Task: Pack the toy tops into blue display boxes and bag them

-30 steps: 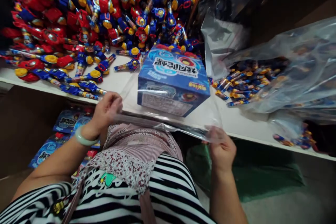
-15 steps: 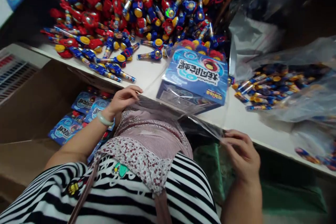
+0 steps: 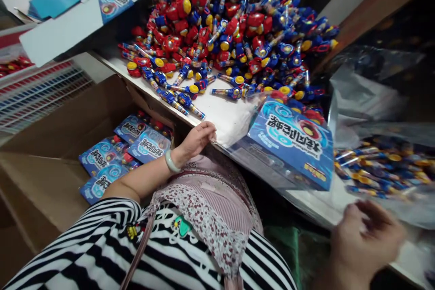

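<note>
A blue printed display box [image 3: 288, 142] in a clear plastic bag [image 3: 234, 138] rests on the front part of the white table. My left hand [image 3: 199, 140], with a pale bangle on the wrist, pinches the edge of the bag's film left of the box. To the right of the box, over the table's front edge, my right hand [image 3: 369, 235] is blurred by motion. Its fingers look curled, and whether they hold any film cannot be made out.
Red and blue toys [image 3: 204, 31] lie heaped at the back of the table. On the right are yellow and blue tubes [image 3: 384, 167] in clear plastic. An open carton [image 3: 61, 122] at left holds several packed boxes [image 3: 102, 156]. Flattened card [image 3: 68, 22] lies at upper left.
My right hand has moved right and away from the bag's opening, where it held the film. My left hand keeps its pinch. The view has swung left.
</note>
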The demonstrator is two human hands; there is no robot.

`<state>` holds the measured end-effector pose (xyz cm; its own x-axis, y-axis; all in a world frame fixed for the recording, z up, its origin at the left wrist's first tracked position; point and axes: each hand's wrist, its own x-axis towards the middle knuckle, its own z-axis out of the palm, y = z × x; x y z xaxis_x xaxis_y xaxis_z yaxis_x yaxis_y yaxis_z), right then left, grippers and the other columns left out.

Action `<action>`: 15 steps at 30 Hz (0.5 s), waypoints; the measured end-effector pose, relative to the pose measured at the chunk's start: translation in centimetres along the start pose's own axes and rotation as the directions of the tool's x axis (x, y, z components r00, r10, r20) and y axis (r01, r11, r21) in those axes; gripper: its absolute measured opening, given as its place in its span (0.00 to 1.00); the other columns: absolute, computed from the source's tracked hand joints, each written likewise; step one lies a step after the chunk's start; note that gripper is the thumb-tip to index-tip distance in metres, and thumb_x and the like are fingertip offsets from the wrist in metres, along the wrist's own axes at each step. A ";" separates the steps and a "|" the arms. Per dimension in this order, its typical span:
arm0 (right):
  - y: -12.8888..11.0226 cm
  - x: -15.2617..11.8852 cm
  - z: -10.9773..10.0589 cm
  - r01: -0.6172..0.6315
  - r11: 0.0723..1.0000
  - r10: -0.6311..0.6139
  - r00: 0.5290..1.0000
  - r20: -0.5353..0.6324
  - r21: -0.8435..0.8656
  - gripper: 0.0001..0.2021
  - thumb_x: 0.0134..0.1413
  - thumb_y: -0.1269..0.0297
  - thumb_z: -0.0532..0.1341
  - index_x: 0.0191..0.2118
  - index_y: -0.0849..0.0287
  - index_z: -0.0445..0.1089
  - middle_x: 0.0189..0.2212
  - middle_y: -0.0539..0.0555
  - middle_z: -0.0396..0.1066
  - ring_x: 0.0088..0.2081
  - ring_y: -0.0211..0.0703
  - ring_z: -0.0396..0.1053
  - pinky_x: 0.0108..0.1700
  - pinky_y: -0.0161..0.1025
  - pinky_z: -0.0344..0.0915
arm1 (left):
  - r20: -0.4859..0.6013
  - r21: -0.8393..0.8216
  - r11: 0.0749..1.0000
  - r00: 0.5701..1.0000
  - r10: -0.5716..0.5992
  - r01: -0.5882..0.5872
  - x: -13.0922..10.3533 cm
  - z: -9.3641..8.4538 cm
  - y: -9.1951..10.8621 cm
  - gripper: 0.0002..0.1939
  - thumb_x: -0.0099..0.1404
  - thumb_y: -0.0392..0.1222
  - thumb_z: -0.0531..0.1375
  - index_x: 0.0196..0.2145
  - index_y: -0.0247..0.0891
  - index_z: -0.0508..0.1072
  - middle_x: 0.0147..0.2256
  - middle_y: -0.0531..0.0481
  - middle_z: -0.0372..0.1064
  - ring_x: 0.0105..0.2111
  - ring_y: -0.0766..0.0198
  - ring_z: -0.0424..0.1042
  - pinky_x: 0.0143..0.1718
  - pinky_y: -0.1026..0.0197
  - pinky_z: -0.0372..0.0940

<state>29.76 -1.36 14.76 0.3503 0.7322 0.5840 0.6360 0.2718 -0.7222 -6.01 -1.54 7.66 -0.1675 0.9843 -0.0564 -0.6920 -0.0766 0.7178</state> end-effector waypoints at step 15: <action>-15.1 -0.1 9.9 0.479 0.788 -0.608 0.508 0.610 0.387 0.09 0.65 0.67 0.57 0.35 0.58 0.73 0.34 0.54 0.73 0.37 0.42 0.70 0.40 0.41 0.65 | 0.108 0.380 0.880 0.958 0.265 -0.287 -1.9 -2.0 0.9 0.11 0.59 0.46 0.68 0.32 0.35 0.77 0.27 0.50 0.72 0.29 0.67 0.70 0.35 0.64 0.65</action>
<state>13.32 0.61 21.94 -0.6283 0.5873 0.5102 0.4026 0.8066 -0.4327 -7.76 -3.79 7.03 -0.2682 0.9399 0.2115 -0.2941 -0.2890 0.9111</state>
